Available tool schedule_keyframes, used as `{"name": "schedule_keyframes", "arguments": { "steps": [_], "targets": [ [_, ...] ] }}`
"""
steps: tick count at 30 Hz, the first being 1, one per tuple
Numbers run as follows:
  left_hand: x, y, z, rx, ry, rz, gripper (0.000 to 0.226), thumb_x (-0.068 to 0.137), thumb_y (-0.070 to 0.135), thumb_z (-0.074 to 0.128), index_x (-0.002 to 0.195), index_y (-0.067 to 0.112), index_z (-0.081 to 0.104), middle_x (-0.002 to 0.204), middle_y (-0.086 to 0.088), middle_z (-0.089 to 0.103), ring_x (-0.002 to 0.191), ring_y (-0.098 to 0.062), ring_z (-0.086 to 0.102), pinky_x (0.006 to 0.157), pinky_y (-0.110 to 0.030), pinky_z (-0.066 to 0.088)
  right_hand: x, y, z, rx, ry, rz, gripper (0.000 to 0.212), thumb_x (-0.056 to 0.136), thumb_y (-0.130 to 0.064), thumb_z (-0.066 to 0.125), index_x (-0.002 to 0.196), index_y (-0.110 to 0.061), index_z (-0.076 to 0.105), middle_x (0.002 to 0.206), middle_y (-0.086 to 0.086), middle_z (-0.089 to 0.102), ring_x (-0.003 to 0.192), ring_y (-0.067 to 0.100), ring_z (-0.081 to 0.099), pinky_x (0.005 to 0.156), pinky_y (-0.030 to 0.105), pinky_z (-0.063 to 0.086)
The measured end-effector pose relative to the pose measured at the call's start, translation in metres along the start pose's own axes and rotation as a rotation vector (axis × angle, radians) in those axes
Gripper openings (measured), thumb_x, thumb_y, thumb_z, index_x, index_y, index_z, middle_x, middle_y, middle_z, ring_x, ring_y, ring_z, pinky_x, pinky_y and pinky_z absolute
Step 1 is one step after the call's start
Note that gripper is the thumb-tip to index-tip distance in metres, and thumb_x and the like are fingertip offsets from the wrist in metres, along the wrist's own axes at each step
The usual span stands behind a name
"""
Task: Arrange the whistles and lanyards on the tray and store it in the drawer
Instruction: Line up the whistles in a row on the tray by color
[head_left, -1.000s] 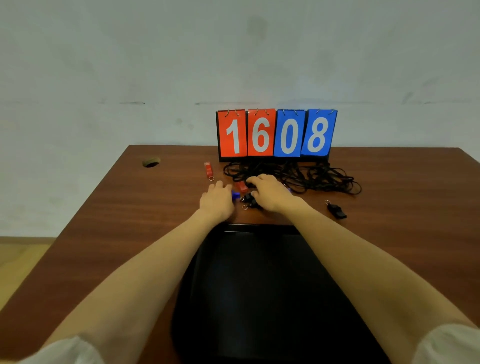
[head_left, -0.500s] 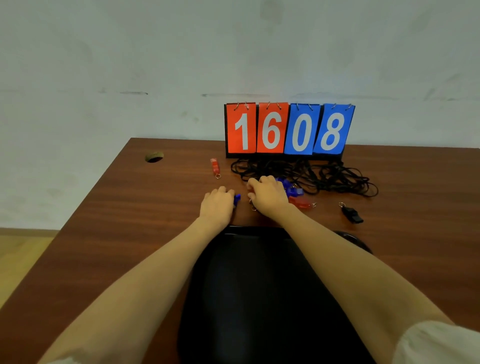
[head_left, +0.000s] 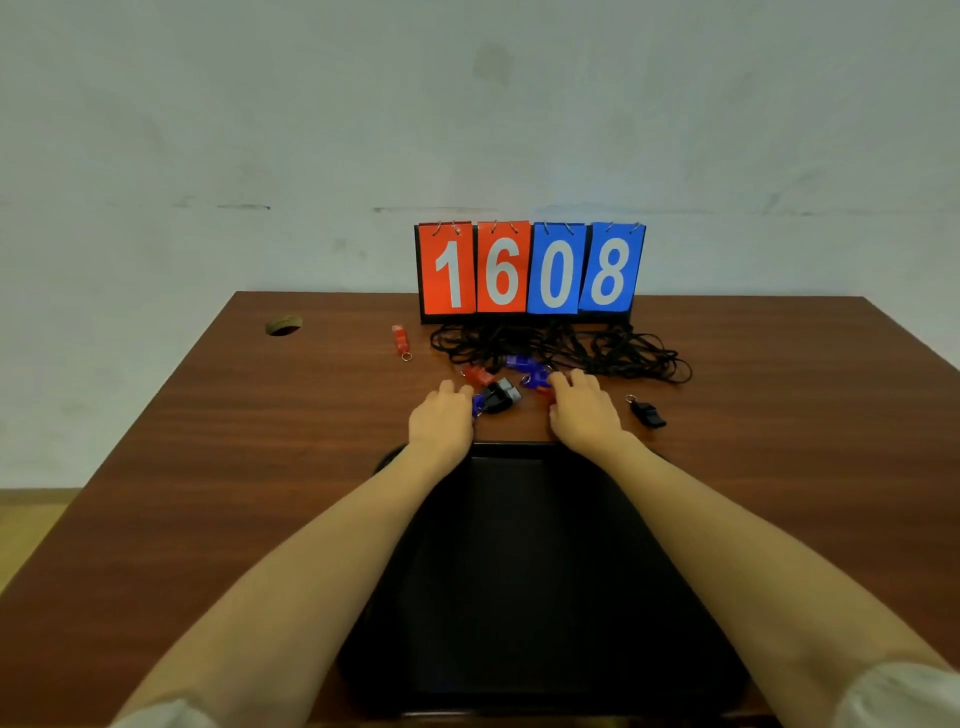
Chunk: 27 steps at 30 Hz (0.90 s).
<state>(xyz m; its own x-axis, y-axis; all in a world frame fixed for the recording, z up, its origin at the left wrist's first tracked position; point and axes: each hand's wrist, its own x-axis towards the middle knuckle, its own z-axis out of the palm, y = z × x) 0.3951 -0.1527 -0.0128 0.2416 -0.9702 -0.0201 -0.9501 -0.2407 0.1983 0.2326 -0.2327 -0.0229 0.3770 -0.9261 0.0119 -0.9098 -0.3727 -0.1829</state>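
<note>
Several small whistles lie on the brown table beyond the black tray (head_left: 519, 597). My left hand (head_left: 440, 418) rests palm down with fingers curled round a blue whistle (head_left: 478, 402). My right hand (head_left: 584, 410) lies palm down, its fingertips touching a red whistle (head_left: 544, 392). Between the hands sit black whistles (head_left: 501, 395), with a red one (head_left: 478, 373) and blue ones (head_left: 522, 364) just behind. One red whistle (head_left: 400, 338) lies apart on the left, and a black whistle (head_left: 647, 414) on the right. A tangle of black lanyards (head_left: 582, 348) spreads behind them.
A flip scoreboard (head_left: 530, 270) reading 1608 stands at the table's back edge, against a pale wall. A round cable hole (head_left: 283, 325) is in the table's far left corner. My forearms cross over the tray, which holds nothing that I can see.
My right hand has slid right from the middle cluster onto the red whistle, uncovering the black whistles. My left hand has stayed by the blue whistle. The view has shifted slightly.
</note>
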Motion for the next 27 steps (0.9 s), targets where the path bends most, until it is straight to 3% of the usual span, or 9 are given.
{"name": "schedule_keyframes", "arguments": {
  "steps": [4, 9, 17, 21, 23, 27],
  "targets": [
    [0.000, 0.003, 0.004, -0.013, -0.048, -0.031, 0.033, 0.094, 0.024, 0.053, 0.123, 0.009, 0.048, 0.120, -0.012, 0.052, 0.107, -0.032, 0.056, 0.080, -0.038, 0.047, 0.014, -0.004, -0.001, 0.119, 0.017, -0.007, 0.048, 0.098, -0.021, 0.042, 0.145, -0.016, 0.031, 0.149, 0.011, 0.032, 0.137, 0.030, 0.030, 0.107, 0.044, 0.035],
    [0.005, 0.001, 0.006, -0.023, -0.055, -0.046, 0.032, 0.093, 0.025, 0.055, 0.119, 0.006, 0.051, 0.118, -0.013, 0.054, 0.108, -0.032, 0.056, 0.082, -0.038, 0.047, 0.033, -0.009, 0.006, 0.134, -0.066, 0.046, 0.043, 0.096, -0.023, 0.047, 0.138, -0.013, 0.038, 0.138, 0.013, 0.045, 0.128, 0.032, 0.040, 0.102, 0.045, 0.038],
    [-0.003, -0.005, -0.006, -0.158, 0.141, 0.003, 0.034, 0.093, 0.009, 0.050, 0.127, 0.012, 0.046, 0.122, -0.011, 0.048, 0.105, -0.028, 0.054, 0.080, -0.037, 0.049, 0.032, -0.009, 0.006, 0.283, 0.153, 0.070, 0.024, 0.089, -0.013, 0.059, 0.112, -0.014, 0.052, 0.113, 0.008, 0.062, 0.106, 0.026, 0.057, 0.093, 0.040, 0.046],
    [-0.027, -0.002, -0.018, -0.275, 0.198, 0.054, 0.043, 0.095, 0.017, 0.051, 0.136, 0.013, 0.040, 0.127, -0.009, 0.045, 0.103, -0.026, 0.058, 0.084, -0.037, 0.052, 0.012, -0.017, -0.013, 0.535, 0.321, 0.029, 0.036, 0.093, -0.012, 0.054, 0.129, -0.018, 0.048, 0.121, 0.006, 0.057, 0.115, 0.021, 0.053, 0.091, 0.034, 0.050],
    [-0.045, -0.001, -0.020, -0.310, 0.164, 0.060, 0.047, 0.095, 0.017, 0.051, 0.139, 0.014, 0.037, 0.126, -0.008, 0.047, 0.104, -0.026, 0.058, 0.085, -0.036, 0.051, -0.006, -0.025, -0.021, 0.452, 0.337, -0.057, 0.043, 0.096, -0.015, 0.050, 0.138, -0.021, 0.042, 0.123, 0.006, 0.055, 0.119, 0.020, 0.048, 0.095, 0.033, 0.047],
    [-0.084, -0.008, -0.014, -0.225, 0.054, 0.055, 0.033, 0.092, 0.012, 0.053, 0.124, 0.014, 0.050, 0.120, -0.006, 0.051, 0.112, -0.023, 0.050, 0.092, -0.033, 0.043, -0.053, -0.036, -0.017, 0.360, 0.256, -0.124, 0.039, 0.099, -0.023, 0.044, 0.137, -0.021, 0.044, 0.125, 0.004, 0.053, 0.121, 0.018, 0.043, 0.096, 0.030, 0.042]
  ]
}}
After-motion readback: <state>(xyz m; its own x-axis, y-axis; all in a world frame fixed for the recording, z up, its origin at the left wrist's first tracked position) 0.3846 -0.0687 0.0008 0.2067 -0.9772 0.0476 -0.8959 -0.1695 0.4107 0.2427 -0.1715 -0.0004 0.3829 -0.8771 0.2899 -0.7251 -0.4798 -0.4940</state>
